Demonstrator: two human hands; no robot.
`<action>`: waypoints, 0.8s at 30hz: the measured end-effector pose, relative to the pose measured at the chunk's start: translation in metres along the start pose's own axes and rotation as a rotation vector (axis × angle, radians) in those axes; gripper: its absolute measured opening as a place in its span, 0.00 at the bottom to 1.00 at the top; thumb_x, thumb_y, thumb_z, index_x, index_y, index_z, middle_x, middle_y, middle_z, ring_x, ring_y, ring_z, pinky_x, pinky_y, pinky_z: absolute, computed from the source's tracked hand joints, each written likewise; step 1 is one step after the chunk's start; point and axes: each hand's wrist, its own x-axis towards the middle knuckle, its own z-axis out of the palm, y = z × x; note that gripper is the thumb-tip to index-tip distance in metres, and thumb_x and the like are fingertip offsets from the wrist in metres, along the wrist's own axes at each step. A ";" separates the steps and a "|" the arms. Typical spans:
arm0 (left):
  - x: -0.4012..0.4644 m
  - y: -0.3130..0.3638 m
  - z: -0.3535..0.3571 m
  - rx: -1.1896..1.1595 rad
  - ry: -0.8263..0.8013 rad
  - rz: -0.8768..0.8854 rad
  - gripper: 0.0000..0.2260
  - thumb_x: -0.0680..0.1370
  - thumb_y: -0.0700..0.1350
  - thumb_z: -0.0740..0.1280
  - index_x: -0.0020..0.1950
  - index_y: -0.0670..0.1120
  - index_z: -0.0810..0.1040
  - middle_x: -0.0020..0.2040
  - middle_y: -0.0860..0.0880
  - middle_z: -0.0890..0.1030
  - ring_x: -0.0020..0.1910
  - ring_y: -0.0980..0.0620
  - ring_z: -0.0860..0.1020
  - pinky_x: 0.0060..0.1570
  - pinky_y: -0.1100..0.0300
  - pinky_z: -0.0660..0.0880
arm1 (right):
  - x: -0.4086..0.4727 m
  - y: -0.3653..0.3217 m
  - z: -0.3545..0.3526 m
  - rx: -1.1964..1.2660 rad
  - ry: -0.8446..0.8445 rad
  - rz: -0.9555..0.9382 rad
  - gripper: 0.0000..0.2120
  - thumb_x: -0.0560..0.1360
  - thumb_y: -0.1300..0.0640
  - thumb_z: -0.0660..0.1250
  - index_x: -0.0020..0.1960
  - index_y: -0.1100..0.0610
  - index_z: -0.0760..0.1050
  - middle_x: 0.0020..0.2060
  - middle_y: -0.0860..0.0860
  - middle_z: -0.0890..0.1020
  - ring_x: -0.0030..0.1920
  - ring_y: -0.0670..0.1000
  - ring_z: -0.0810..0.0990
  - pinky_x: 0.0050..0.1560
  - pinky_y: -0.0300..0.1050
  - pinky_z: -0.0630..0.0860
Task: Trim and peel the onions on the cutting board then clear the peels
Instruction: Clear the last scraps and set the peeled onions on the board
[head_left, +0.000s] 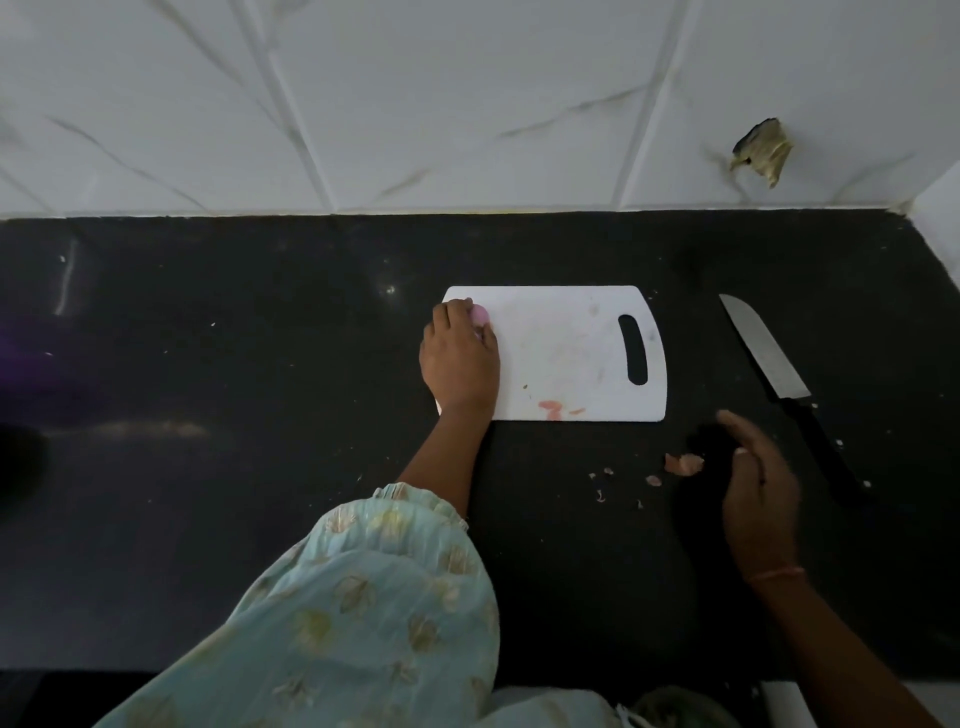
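Our left hand (460, 358) is cupped down over a peeled onion (479, 315) at the far left end of the cutting board (566, 353), fingers closed on it. Our right hand (753, 478) hovers loosely open above the tabletop (260, 364), holding nothing. The loose peels (684, 463) lie just to its left, nearer this hand, so we judge it should sweep them. The knife (779, 364) lies beyond it to the right, blade pointing away.
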 end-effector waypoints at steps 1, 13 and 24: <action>0.000 0.001 0.000 -0.003 -0.005 -0.003 0.12 0.78 0.47 0.68 0.61 0.46 0.76 0.57 0.48 0.79 0.52 0.47 0.78 0.51 0.52 0.77 | -0.003 0.003 0.003 -0.127 0.004 0.016 0.22 0.80 0.54 0.53 0.72 0.58 0.69 0.70 0.56 0.73 0.72 0.53 0.69 0.73 0.52 0.65; 0.001 0.000 -0.006 0.035 -0.076 0.038 0.13 0.78 0.45 0.67 0.61 0.46 0.73 0.58 0.46 0.77 0.52 0.45 0.77 0.53 0.48 0.77 | 0.003 -0.065 0.104 -0.219 -0.416 -0.416 0.24 0.80 0.54 0.51 0.73 0.58 0.68 0.74 0.53 0.67 0.76 0.49 0.60 0.77 0.54 0.57; 0.003 0.002 -0.013 0.040 -0.168 0.010 0.17 0.78 0.46 0.67 0.65 0.46 0.71 0.62 0.46 0.75 0.58 0.45 0.76 0.53 0.49 0.77 | -0.022 -0.039 0.040 -0.048 -0.463 -0.343 0.20 0.77 0.59 0.55 0.66 0.57 0.76 0.63 0.51 0.79 0.66 0.46 0.75 0.67 0.51 0.72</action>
